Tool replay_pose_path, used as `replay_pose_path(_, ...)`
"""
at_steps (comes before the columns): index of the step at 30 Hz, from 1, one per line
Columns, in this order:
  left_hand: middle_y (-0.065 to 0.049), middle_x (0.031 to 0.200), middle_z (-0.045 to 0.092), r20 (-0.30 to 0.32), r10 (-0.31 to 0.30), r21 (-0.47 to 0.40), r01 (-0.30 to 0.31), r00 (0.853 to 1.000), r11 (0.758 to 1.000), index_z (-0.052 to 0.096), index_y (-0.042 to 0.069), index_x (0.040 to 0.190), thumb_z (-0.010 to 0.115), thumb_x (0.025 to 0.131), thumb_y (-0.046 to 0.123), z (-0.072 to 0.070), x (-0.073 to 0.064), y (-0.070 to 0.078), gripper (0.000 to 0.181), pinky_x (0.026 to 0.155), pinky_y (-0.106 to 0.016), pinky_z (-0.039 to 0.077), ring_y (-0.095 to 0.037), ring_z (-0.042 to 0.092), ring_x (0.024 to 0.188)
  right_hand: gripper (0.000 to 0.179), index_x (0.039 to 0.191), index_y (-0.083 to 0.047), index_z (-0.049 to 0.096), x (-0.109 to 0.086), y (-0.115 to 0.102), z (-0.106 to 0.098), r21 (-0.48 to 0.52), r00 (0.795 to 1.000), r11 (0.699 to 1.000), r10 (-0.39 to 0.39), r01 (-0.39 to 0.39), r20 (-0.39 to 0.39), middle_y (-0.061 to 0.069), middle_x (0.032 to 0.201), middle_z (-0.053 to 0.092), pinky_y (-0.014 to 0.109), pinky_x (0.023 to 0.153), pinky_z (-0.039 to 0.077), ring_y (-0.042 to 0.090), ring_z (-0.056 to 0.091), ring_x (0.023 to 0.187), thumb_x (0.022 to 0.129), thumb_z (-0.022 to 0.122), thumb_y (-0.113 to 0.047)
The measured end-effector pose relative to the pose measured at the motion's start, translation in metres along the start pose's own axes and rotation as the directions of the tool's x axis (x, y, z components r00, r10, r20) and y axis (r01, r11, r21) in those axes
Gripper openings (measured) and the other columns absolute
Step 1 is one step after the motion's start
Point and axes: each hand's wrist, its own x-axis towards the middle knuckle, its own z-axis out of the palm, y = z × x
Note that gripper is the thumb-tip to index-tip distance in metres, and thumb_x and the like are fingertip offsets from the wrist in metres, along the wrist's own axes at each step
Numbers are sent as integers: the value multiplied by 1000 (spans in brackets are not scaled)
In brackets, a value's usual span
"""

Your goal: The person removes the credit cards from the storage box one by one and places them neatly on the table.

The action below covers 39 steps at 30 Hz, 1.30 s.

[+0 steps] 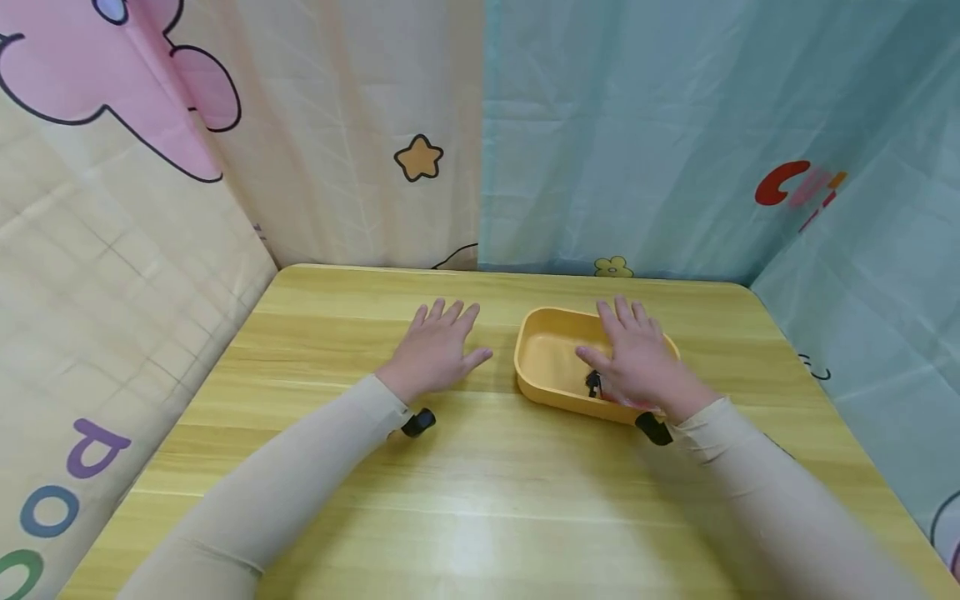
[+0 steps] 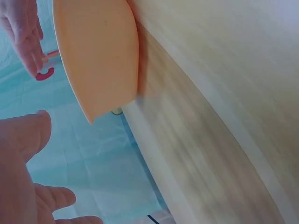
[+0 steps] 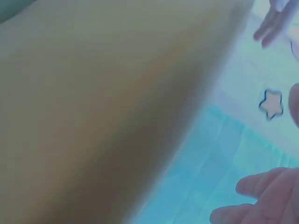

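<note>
My left hand [image 1: 435,350] is held over the wooden table with its fingers spread, holding nothing. To its right stands a yellow-orange plastic bin [image 1: 551,358]. Over the bin's right part hovers my right hand [image 1: 641,358], fingers straight and thumb apart, with nothing in its grasp. A small black item [image 1: 593,383] lies inside, beside a pinkish, shiny thing [image 1: 630,402] that the right hand mostly covers. In the left wrist view, the bin's outer wall [image 2: 98,56] rises between both hands. The right wrist view shows the right hand's extended fingers [image 3: 268,191].
The light wooden table [image 1: 465,500] has rounded back corners. Printed curtains [image 1: 615,142] hang along its back and both sides. A dark wrist camera [image 1: 418,422] sits under the left wrist, another [image 1: 654,428] under the right.
</note>
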Motion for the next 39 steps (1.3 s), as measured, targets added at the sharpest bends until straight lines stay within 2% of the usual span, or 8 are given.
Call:
replay_pose_path(5, -16, 172, 29, 2, 32, -9, -32, 999, 999, 25, 16, 168, 47, 106, 62, -4, 7, 7, 80, 130, -61, 12, -45, 17, 161, 89, 166, 5, 6, -4, 27, -11, 6, 999, 999, 44, -44, 12, 38, 170, -3, 75, 123, 3, 64, -4, 154, 109, 50, -48)
replay_pose_path(11, -15, 173, 28, 2, 59, -28, -59, 998, 998, 24, 17, 169, 49, 106, 60, -5, 15, 13, 80, 131, -60, 11, -42, 17, 162, 92, 165, 6, 4, -10, 54, -15, 13, 996, 996, 84, -85, 38, 40, 168, -4, 75, 122, 2, 67, -5, 152, 109, 50, -49)
replay_pose_path(18, -14, 172, 30, -3, 102, -32, -102, 995, 994, 26, 16, 168, 50, 106, 60, -5, 23, 23, 80, 130, -59, 14, -42, 19, 162, 90, 166, 5, 0, -17, 83, -10, 53, 995, 995, 82, -86, 63, 39, 168, -7, 76, 121, 3, 67, -7, 151, 110, 47, -48)
replay_pose_path(25, -13, 172, 32, 9, 158, -53, -157, 987, 986, 26, 16, 168, 49, 105, 63, -5, 32, 38, 81, 131, -57, 16, -39, 24, 161, 90, 162, 12, -2, -22, 101, -1, 120, 991, 987, 93, -103, 93, 39, 169, -4, 72, 124, 5, 63, -4, 154, 112, 42, -48)
replay_pose_path(29, -11, 171, 35, 16, 197, -78, -195, 980, 978, 28, 14, 167, 52, 105, 60, -4, 38, 48, 81, 131, -55, 18, -38, 27, 160, 90, 162, 13, -3, -22, 108, 5, 154, 990, 983, 78, -96, 117, 40, 168, -2, 72, 124, 7, 62, -1, 155, 112, 41, -48)
replay_pose_path(33, -7, 170, 37, 35, 239, -116, -234, 970, 965, 28, 14, 167, 55, 105, 57, -2, 46, 59, 80, 129, -49, 25, -32, 33, 158, 90, 163, 12, -3, -21, 112, 9, 146, 987, 984, 80, -101, 140, 42, 167, 3, 72, 123, 12, 62, 5, 154, 112, 39, -50)
replay_pose_path(39, -1, 171, 35, 131, 303, -133, -286, 944, 949, 27, 18, 168, 54, 106, 56, -4, 56, 74, 78, 127, -46, 31, -23, 36, 158, 90, 162, 10, -8, -20, 113, 10, 136, 982, 985, 82, -106, 173, 40, 168, 3, 72, 122, 17, 62, 13, 153, 113, 37, -49)
